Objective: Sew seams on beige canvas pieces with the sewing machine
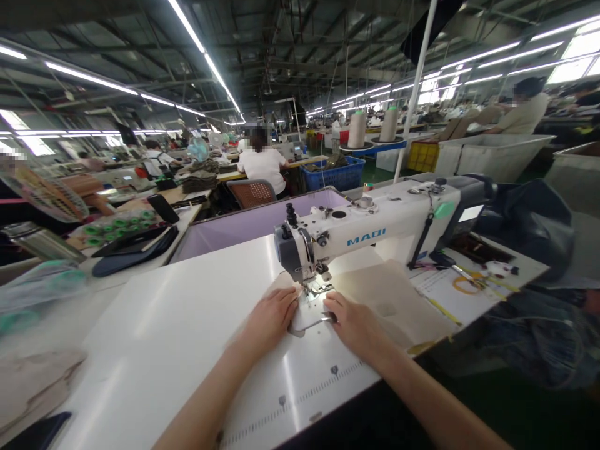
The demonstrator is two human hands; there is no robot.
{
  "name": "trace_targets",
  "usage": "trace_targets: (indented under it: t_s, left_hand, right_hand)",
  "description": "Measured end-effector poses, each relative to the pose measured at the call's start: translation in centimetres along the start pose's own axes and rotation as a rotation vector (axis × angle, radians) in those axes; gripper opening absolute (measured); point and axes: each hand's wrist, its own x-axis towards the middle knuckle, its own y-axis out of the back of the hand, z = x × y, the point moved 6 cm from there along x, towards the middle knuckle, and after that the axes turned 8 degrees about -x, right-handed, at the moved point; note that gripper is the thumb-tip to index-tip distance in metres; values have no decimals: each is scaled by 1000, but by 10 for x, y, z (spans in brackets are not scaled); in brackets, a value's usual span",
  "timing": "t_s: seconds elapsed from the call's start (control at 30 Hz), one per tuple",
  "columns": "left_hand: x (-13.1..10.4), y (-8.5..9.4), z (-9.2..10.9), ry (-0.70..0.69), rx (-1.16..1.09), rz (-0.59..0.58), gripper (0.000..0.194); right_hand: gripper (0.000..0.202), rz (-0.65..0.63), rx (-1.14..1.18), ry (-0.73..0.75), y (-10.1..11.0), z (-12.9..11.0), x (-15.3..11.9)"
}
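A white sewing machine [356, 228] stands before me, its lamp lighting the needle and presser foot [319, 289]. My left hand [274, 309] lies flat on a pale beige fabric piece [280, 281], left of the foot, fingers stretched toward the needle. Much of that fabric is hidden under the hand and machine head. On the right of the needle plate [307, 317], my right hand [351, 319] has its fingers closed around a small metal tool [330, 317] that looks like thread snips; only its dark body and shiny tip show.
A beige sheet [394, 306] lies under the machine arm. Orange-handled scissors [469, 282] and papers are at the right. Thread cones [357, 130] stand behind the machine. A dark pouch [135, 253] and a steel flask [42, 240] sit left. A co-worker [262, 162] sits ahead.
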Motion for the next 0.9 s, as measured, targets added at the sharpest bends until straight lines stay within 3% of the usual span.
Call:
trace_targets:
  t_s: [0.07,0.2,0.3,0.47,0.7,0.9]
  left_hand:
    - [-6,6,-5,125,58,-81,35]
    - [-32,13,-19,511,249,-167,31]
    - [-48,15,-15,640,315,-175,37]
    - [-58,13,-10,672,345,-235,35]
    - [-64,12,-15,628,355,-235,36]
    - [-68,16,-17,624,366,-272,38]
  right_hand:
    - [32,15,19,-3,0,2,-2]
    - [27,108,183,-48,-1,7,-6]
    - [19,202,368,-101,-1,14,-5]
    - [21,250,562,-190,2,19,4]
    - [37,82,621,-226,-7,11,18]
    - [47,-14,548,-174,-4,3,19]
